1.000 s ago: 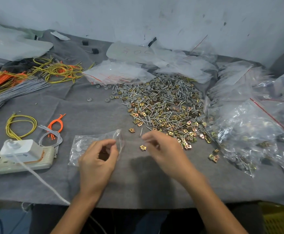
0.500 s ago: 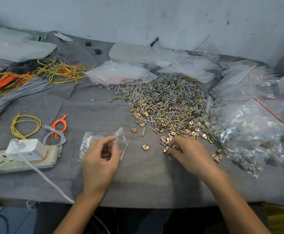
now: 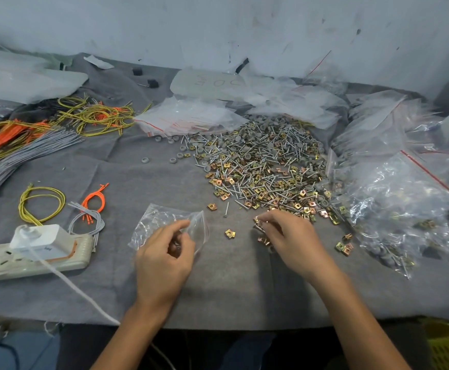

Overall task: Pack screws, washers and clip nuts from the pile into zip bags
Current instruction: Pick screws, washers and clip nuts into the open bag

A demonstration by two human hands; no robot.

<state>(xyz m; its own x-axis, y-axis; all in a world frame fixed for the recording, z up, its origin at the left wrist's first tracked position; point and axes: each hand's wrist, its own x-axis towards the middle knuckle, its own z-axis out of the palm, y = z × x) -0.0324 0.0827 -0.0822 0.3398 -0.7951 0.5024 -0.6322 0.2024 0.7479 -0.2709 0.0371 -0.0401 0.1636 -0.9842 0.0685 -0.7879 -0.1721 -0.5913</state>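
step: gathering clip nuts (image 3: 258, 223) at the near edge of the pile (image 3: 266, 166) | right hand (image 3: 292, 239): fingers curled, pinching a few nuts | left hand (image 3: 164, 255): fingers pinch the zip bag (image 3: 159, 220) mouth, bag lying on the bench (image 3: 218, 289) | next: probably carry the nuts left and drop them into the held-open mouth

Matt grey felt-like cloth (image 3: 143, 284); glossy crinkled clear plastic zip bag (image 3: 159, 222); shiny metal, brassy clip nuts (image 3: 229, 233).
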